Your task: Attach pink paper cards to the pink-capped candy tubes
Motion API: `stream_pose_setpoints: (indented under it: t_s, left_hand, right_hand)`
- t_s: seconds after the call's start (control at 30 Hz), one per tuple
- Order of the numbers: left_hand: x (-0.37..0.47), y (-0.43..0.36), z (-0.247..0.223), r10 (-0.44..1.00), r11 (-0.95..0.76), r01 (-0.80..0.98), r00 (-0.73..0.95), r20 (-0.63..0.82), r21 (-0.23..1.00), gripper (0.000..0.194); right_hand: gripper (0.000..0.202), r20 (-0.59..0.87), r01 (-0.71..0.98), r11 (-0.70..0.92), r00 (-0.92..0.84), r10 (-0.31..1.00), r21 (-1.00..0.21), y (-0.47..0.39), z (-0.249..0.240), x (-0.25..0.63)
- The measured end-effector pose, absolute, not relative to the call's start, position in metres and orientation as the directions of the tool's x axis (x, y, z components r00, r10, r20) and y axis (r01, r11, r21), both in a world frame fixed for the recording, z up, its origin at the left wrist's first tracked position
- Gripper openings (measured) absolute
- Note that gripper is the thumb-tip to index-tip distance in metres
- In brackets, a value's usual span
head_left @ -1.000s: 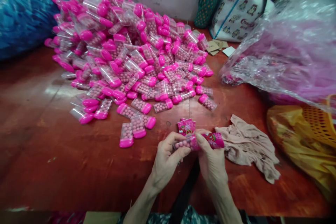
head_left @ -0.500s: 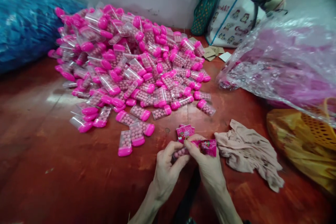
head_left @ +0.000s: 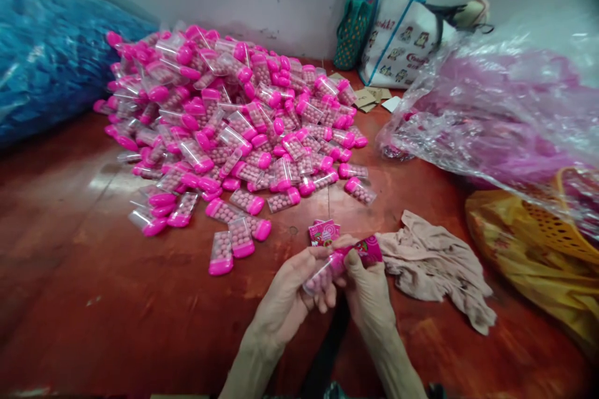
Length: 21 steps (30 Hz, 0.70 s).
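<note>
Between my hands lies a clear candy container [head_left: 319, 278] filled with pink balls, its pink cap end toward the right. My left hand [head_left: 286, 299] is wrapped round the clear end, fingers beneath it. My right hand [head_left: 367, 283] pinches a printed pink sleeve [head_left: 371, 249] at the cap end of the container. Just beyond my fingers, a few more printed pink sleeves [head_left: 324, 233] lie on the red floor. A large heap of similar pink-capped containers [head_left: 229, 118] rises behind, with several loose ones at its front edge.
A crumpled beige cloth [head_left: 435, 262] lies right of my hands. Beyond it are a yellow bag with a basket [head_left: 515, 249] and a big clear plastic bag [head_left: 505, 112] of pink items. A blue sack [head_left: 60, 56] stands left, a white tote [head_left: 397, 43] by the wall.
The container has turned so more of its clear side and pink cap show. My left fingers have opened out beneath it, and my right thumb has shifted onto the sleeve. The view has shifted slightly.
</note>
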<state>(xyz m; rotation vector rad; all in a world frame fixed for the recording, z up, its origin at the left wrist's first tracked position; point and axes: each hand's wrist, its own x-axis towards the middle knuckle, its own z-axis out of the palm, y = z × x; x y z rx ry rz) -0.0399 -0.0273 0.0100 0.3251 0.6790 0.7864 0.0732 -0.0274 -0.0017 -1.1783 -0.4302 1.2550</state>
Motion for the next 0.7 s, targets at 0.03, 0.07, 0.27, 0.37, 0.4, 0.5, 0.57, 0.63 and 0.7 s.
stream_pose_setpoints:
  t_s: [0.03, 0.07, 0.27, 0.37, 0.4, 0.5, 0.57, 0.63, 0.7]
  left_hand:
    - [-0.040, -0.028, 0.012, 0.724, 0.690, -0.553, 0.532, -0.440, 0.467, 0.029]
    - [-0.040, -0.028, 0.013, 0.719, 0.695, -0.569, 0.538, -0.440, 0.440, 0.031]
    - [-0.035, -0.029, 0.023, 0.840, 0.532, -0.598, 0.285, -0.462, 0.599, 0.030]
    - [-0.033, -0.030, 0.024, 0.907, 0.404, -0.521, 0.119, -0.405, 0.752, 0.034]
    - [-0.032, -0.031, 0.023, 0.919, 0.374, -0.500, 0.084, -0.386, 0.781, 0.036]
    - [-0.030, -0.034, 0.018, 0.936, 0.319, -0.467, 0.020, -0.350, 0.825, 0.038]
    - [-0.029, -0.034, 0.016, 0.940, 0.301, -0.441, -0.010, -0.340, 0.846, 0.038]
    - [-0.029, -0.033, 0.015, 0.941, 0.299, -0.403, -0.027, -0.337, 0.865, 0.038]
    - [-0.030, -0.031, 0.016, 0.940, 0.305, -0.363, -0.032, -0.339, 0.881, 0.039]
  right_hand:
    - [0.030, -0.329, -0.501, -0.138, 0.316, 0.890, -0.854, -0.027, -0.002, 0.074]
    - [0.031, -0.334, -0.504, -0.146, 0.305, 0.892, -0.851, -0.027, -0.003, 0.075]
    - [0.031, -0.317, -0.364, -0.183, 0.354, 0.880, -0.913, -0.033, -0.002, 0.076]
    - [0.025, -0.228, -0.127, -0.195, 0.342, 0.912, -0.972, -0.042, 0.004, 0.076]
    - [0.022, -0.167, -0.025, -0.168, 0.322, 0.932, -0.985, -0.045, 0.007, 0.076]
    - [0.021, 0.093, 0.303, 0.025, 0.213, 0.973, -0.953, -0.049, 0.012, 0.077]
    - [0.024, 0.252, 0.475, 0.163, 0.131, 0.959, -0.865, -0.047, 0.014, 0.078]
    - [0.026, 0.354, 0.597, 0.242, 0.075, 0.932, -0.765, -0.045, 0.014, 0.079]
    - [0.025, 0.407, 0.687, 0.278, 0.028, 0.913, -0.671, -0.043, 0.012, 0.080]
